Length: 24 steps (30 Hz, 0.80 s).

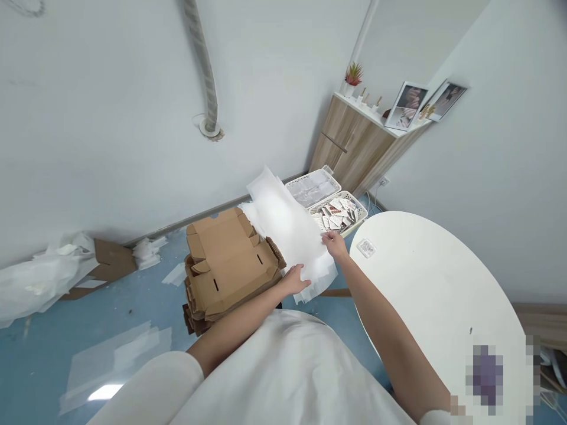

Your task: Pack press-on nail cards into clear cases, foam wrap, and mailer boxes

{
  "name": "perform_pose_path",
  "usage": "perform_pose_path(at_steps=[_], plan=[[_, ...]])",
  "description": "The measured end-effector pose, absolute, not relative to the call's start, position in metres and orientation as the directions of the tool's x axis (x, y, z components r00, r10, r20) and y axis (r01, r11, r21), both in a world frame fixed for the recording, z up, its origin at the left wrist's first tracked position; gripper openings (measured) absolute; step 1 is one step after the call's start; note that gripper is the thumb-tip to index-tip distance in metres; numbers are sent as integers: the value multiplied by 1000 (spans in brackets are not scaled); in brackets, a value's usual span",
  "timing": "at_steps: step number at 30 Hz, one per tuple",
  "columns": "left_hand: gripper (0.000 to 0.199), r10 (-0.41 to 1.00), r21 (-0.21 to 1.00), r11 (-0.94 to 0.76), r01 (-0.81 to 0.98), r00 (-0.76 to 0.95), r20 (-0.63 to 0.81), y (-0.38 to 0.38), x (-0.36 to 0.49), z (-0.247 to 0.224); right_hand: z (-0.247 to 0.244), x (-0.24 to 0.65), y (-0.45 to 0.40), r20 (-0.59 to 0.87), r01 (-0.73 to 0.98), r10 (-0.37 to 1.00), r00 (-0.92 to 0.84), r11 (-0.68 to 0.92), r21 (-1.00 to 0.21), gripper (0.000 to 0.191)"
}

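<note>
white sheets (287,221) lie between left hand (294,280) and right hand (335,244).

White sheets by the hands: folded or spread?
Spread: the white sheets lie in broad, overlapping layers beside the cardboard stack, with the right hand at their edge.

Bright, even light; glare on floor (35,372); pixelated lower-right patch, contents unclear

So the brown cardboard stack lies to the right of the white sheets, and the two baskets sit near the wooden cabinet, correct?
Not quite: the head view shows the brown cardboard stack to the left of the white sheets. The two baskets do sit near the wooden cabinet.
</note>
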<state>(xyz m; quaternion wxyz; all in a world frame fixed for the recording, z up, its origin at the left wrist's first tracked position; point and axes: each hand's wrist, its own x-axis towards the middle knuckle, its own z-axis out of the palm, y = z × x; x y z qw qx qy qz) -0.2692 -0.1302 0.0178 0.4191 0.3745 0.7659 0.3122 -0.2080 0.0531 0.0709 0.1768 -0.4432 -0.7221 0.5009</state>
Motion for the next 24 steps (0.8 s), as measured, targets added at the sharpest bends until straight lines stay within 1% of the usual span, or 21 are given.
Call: perform_pose_path(at_steps=[3, 5, 7, 8, 9, 10, 11, 14, 16, 18, 20, 22, 24], plan=[[70, 834, 799, 522, 298, -373, -406, -130, -271, 20, 82, -206, 56, -72, 503, 843, -534, 248, -828, 24], [72, 831, 798, 527, 291, -373, -413, -129, -273, 21, 89, -204, 56, 7, 584, 827, -562, 403, -704, 20], [74, 824, 798, 535, 276, -376, -423, -126, -273, 20, 96, -203, 54, 63, 620, 775, -629, 548, -562, 16], [75, 821, 802, 536, 262, -381, -425, -125, -273, 20, 100, -203, 53, 85, 606, 744, -663, 600, -522, 15], [76, 819, 809, 535, 245, -387, -424, -123, -273, 19, 103, -204, 52, 103, 582, 720, -687, 629, -514, 16], [78, 815, 816, 532, 224, -395, -423, -121, -273, 18, 107, -205, 51, 115, 555, 708, -697, 634, -538, 16], [79, 810, 825, 531, 196, -403, -426, -118, -273, 17, 112, -207, 51, 121, 526, 710, -693, 614, -588, 18], [80, 785, 837, 539, 90, -413, -461, -111, -270, 15, 124, -212, 50, 128, 399, 750, -649, 479, -782, 24], [80, 769, 839, 543, 19, -412, -489, -106, -268, 16, 134, -211, 49, 161, 283, 776, -610, 404, -870, 28], [81, 760, 842, 534, -77, -393, -518, -103, -267, 21, 145, -206, 49, 206, 182, 799, -564, 364, -913, 31], [79, 764, 829, 505, -242, -321, -560, -99, -265, 29, 156, -196, 50, 238, 117, 824, -513, 342, -932, 32], [77, 785, 767, 460, -448, -199, -587, -92, -262, 39, 165, -179, 51, 258, 110, 860, -440, 337, -935, 29], [78, 812, 699, 424, -576, -100, -575, -84, -258, 50, 172, -157, 52, 283, 149, 901, -330, 345, -927, 25]])
